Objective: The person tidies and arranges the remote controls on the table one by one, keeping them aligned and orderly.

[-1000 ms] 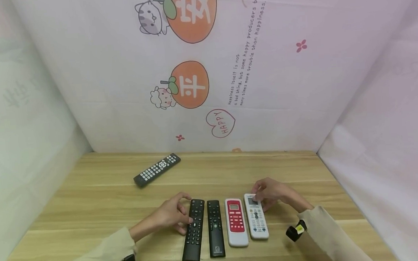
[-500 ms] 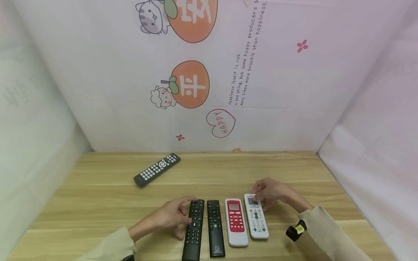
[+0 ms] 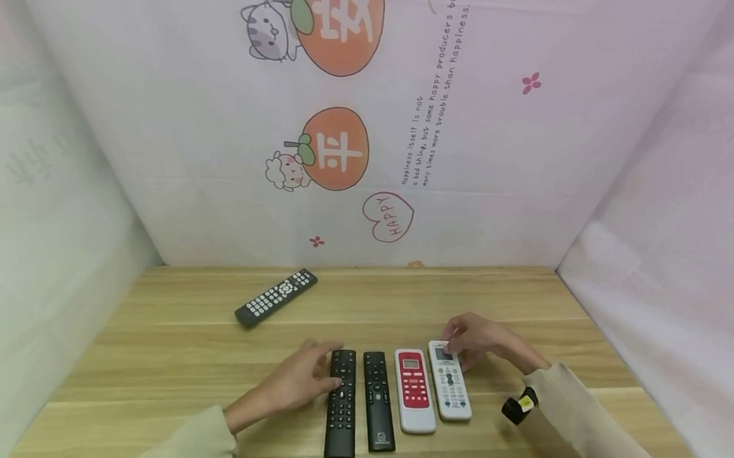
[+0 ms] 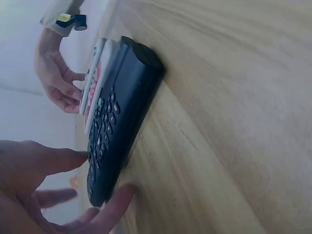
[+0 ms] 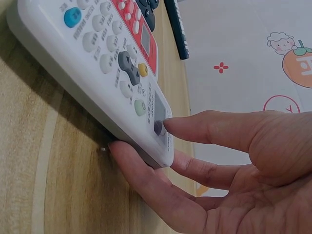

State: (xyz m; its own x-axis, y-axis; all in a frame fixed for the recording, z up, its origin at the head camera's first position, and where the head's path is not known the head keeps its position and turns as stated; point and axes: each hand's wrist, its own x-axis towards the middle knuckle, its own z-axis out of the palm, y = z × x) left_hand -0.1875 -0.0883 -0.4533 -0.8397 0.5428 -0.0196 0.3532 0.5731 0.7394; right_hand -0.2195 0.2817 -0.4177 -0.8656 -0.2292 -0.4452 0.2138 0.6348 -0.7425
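Observation:
My left hand [image 3: 298, 378] holds the upper end of a black remote control [image 3: 341, 407], thumb on its key face and a finger by its far edge. In the left wrist view its long side lies along the table, several fingertips around its end. A slimmer black remote control [image 3: 379, 408] lies just to its right. Beyond that is a white remote control with a red panel [image 3: 415, 392]. My right hand [image 3: 481, 337] pinches the top of an all-white remote control [image 3: 451, 384]. In the right wrist view the thumb [image 5: 209, 127] touches its small screen and another finger reaches its side.
Farther back on the wooden table [image 3: 193, 362], a black remote control with white keys [image 3: 276, 298] lies at a slant. A white printed cloth [image 3: 481, 147] stands behind the table, with white sheets at both sides. Both forearms come in from the front.
The leftmost black remote in the row has turned slightly, its near end shifting right and its far end left. My left fingers have shifted along it. The right hand has stayed put.

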